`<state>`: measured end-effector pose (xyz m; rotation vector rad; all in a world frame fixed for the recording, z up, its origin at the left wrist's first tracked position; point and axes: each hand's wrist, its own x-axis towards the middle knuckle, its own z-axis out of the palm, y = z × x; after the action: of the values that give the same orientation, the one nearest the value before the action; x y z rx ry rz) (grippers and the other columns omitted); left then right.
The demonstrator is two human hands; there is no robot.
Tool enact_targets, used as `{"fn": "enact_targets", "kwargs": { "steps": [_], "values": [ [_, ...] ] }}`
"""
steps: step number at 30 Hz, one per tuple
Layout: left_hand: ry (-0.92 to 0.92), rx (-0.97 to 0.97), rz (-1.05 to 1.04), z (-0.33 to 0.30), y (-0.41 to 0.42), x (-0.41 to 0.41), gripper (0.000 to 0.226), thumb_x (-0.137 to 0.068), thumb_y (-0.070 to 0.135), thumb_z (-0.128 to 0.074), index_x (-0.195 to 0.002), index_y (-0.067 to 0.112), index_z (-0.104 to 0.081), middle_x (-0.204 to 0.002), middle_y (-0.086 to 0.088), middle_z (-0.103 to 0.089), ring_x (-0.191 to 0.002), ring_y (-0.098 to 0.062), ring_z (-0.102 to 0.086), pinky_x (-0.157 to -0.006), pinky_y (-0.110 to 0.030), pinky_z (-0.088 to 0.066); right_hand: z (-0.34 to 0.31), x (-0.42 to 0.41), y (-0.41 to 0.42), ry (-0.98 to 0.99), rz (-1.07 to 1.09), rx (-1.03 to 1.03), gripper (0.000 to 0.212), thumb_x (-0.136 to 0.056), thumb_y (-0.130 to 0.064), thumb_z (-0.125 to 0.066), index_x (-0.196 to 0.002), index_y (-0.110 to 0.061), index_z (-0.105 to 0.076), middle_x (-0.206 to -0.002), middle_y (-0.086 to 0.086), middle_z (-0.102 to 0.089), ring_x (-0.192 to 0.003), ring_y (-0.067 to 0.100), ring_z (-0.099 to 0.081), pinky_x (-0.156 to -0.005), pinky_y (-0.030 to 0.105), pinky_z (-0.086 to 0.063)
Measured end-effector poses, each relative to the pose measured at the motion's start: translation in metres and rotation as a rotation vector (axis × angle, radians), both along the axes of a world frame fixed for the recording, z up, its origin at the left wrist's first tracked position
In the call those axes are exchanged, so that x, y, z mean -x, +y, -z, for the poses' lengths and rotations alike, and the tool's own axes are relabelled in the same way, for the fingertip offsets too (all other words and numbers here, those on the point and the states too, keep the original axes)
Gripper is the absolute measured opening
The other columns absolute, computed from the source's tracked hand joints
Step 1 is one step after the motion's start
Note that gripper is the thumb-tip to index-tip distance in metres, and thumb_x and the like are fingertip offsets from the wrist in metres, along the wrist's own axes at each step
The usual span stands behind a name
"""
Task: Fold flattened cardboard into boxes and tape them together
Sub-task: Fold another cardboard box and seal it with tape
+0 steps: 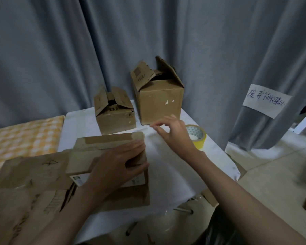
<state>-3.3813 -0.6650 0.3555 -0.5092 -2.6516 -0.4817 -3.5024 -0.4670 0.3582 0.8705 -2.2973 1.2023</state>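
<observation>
Far to the left of the tape roll [196, 136] lies a yellow checked cloth [23, 137]. Closer to the roll, still on its left, flat cardboard sheets [25, 175] lie in a pile on the white table [175, 174]. One sheet has black marks drawn on it.

On top of that pile sits a small folded box [102, 152], with a strip of brown tape along its far edge. The left hand [117, 167] rests on this box. Its fingers lie close together over the top, and the thumb hooks round the box's right edge, so it grips the box.

Behind the box, and to the left of the roll, stand two made boxes. The small box [115, 114] is nearer, and the big box [159, 96] is beside it. Both have their top flaps partly open.

The right hand [173, 133] hangs just left of the roll, above the table. Its fingers are bent and a little apart. The thumb and first finger come near each other, but I cannot tell if they pinch a clear tape end; it is too blurry.

I think the next job is taping the folded box. To do it well, the left hand should press the flaps flat and hold the box steady. The right hand should pull the tape straight and smooth it down so the flaps stay shut.

Right of the roll hangs a grey curtain [254, 50] with a paper note [267, 100].
</observation>
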Motion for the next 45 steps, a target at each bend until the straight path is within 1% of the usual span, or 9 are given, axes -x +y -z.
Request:
{"fn": "enact_targets", "kwargs": {
  "steps": [6, 11, 15, 19, 24, 29, 34, 39, 45],
  "values": [
    [-0.014, -0.056, 0.013, 0.008, -0.003, 0.004, 0.066, -0.083, 0.064, -0.059, -0.134, 0.022, -0.061, -0.136, 0.005, -0.060, -0.124, -0.011, -0.058, -0.098, -0.040, -0.053, -0.017, 0.005, -0.040, -0.202, -0.175, -0.225, 0.037, -0.095, 0.002, -0.046, -0.108, -0.013, -0.077, -0.117, 0.001, -0.074, -0.116, 0.019, -0.062, -0.104, 0.032, -0.044],
    [-0.018, -0.040, 0.005, 0.009, -0.004, 0.005, 0.067, -0.084, 0.065, -0.056, -0.136, 0.023, -0.059, -0.137, 0.005, -0.060, -0.124, -0.012, -0.058, -0.098, -0.040, -0.054, -0.016, 0.018, -0.043, -0.340, -0.169, -0.199, 0.050, -0.085, 0.014, -0.037, -0.099, -0.008, -0.080, -0.105, 0.008, -0.076, -0.083, -0.002, -0.066, -0.070, -0.002, -0.038],
    [0.003, -0.052, 0.018, 0.007, -0.003, 0.004, 0.064, -0.084, 0.062, -0.060, -0.134, 0.022, -0.060, -0.135, 0.004, -0.061, -0.122, -0.012, -0.059, -0.098, -0.038, -0.053, -0.014, 0.027, -0.042, -0.552, -0.238, -0.098, 0.051, -0.085, 0.016, -0.034, -0.099, -0.004, -0.079, -0.097, 0.010, -0.076, -0.070, -0.008, -0.062, -0.067, 0.005, -0.045],
    [0.011, -0.070, 0.072, 0.001, -0.008, 0.004, 0.064, -0.080, 0.061, -0.064, -0.131, 0.022, -0.064, -0.133, 0.007, -0.061, -0.123, -0.007, -0.058, -0.101, -0.033, -0.051, -0.011, 0.035, -0.032, -0.806, -0.336, -0.018, 0.052, -0.093, 0.010, -0.032, -0.100, -0.013, -0.077, -0.102, 0.008, -0.073, -0.077, 0.001, -0.063, -0.082, 0.025, -0.049],
    [0.010, -0.072, 0.191, 0.000, -0.031, 0.002, 0.065, -0.079, 0.059, -0.072, -0.133, 0.024, -0.062, -0.137, 0.009, -0.059, -0.129, -0.003, -0.052, -0.103, -0.037, -0.049, 0.006, 0.038, -0.016, -1.013, -0.554, 0.107, 0.032, -0.097, 0.002, -0.051, -0.108, -0.015, -0.075, -0.086, -0.011, -0.074, -0.082, 0.002, -0.065, -0.078, 0.016, -0.053],
    [0.086, 0.020, 0.064, 0.016, -0.025, -0.015, 0.062, -0.088, 0.057, -0.063, -0.139, 0.024, -0.054, -0.144, 0.005, -0.052, -0.135, -0.007, -0.046, -0.106, -0.041, -0.047, 0.036, 0.037, -0.019, -1.045, -0.606, 0.312, 0.029, -0.091, 0.006, -0.063, -0.106, -0.014, -0.078, -0.114, 0.014, -0.074, -0.103, 0.018, -0.067, -0.089, 0.021, -0.054],
    [0.138, 0.088, -0.136, 0.022, -0.002, -0.025, 0.071, -0.090, 0.059, -0.049, -0.144, 0.013, -0.048, -0.149, -0.003, -0.048, -0.136, -0.011, -0.044, -0.112, -0.028, -0.033, 0.051, 0.036, -0.018, -1.028, -0.716, 0.400, 0.035, -0.087, 0.011, -0.063, -0.105, -0.015, -0.078, -0.110, 0.008, -0.076, -0.105, 0.017, -0.070, -0.091, 0.022, -0.052],
    [0.220, 0.107, -0.232, 0.032, 0.012, -0.022, 0.065, -0.089, 0.048, -0.054, -0.141, 0.008, -0.052, -0.143, -0.008, -0.054, -0.129, -0.019, -0.053, -0.110, -0.033, -0.038, 0.061, 0.031, -0.025, -0.946, -0.689, 0.479, 0.027, -0.087, 0.014, -0.061, -0.110, 0.002, -0.068, -0.108, 0.012, -0.073, -0.104, 0.023, -0.068, -0.097, 0.030, -0.053],
    [0.288, 0.122, -0.258, 0.039, 0.020, -0.017, 0.053, -0.092, 0.033, -0.049, -0.136, 0.005, -0.057, -0.140, -0.012, -0.056, -0.129, -0.021, -0.054, -0.110, -0.032, -0.038, 0.063, 0.026, -0.030, -0.793, -0.591, 0.464, 0.018, -0.087, 0.008, -0.064, -0.102, 0.000, -0.070, -0.107, 0.013, -0.073, -0.102, 0.022, -0.067, -0.099, 0.033, -0.053]
  ]
}}
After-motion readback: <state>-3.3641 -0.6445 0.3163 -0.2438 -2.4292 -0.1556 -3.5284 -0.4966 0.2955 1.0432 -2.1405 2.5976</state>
